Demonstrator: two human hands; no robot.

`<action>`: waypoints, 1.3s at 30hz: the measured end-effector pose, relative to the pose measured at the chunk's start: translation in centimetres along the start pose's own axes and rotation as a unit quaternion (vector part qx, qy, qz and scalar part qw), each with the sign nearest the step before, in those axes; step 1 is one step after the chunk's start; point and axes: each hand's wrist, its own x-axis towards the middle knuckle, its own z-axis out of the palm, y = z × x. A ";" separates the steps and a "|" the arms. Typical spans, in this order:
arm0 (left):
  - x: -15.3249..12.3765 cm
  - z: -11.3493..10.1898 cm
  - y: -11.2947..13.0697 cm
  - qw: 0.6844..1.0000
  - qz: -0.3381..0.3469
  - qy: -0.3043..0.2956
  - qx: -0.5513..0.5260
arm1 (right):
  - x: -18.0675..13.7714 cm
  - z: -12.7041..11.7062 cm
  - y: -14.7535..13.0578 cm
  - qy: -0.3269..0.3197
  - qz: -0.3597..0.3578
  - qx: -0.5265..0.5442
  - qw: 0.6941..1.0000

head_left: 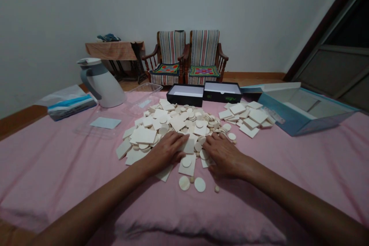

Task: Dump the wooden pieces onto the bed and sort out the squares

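Observation:
A heap of pale wooden pieces, square tiles (144,136) and round discs (199,124), spreads over the pink cloth in front of me. My left hand (168,149) is at the heap's near side, its fingers and thumb closed at the left edge of a square wooden tile (188,146). Fingers curled down among the discs, my right hand (223,154) is closed just right of that tile; what it holds, if anything, is hidden. Below the hands lie another square tile with a disc (186,162) on it, two loose discs (200,185) and small wooden bits (216,188).
Two black boxes (184,102) stand behind the heap. Right of them are more square tiles (250,117) and an open blue box (291,123). On the left are a white jug (108,88), clear plastic trays (144,98) and a blue packet (72,106). Two chairs (204,52) stand beyond.

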 end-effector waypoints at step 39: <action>1.4 0.7 -1.7 0.980 -0.071 0.182 0.028 | 4.6 -6.4 8.7 -0.017 0.094 0.060 0.994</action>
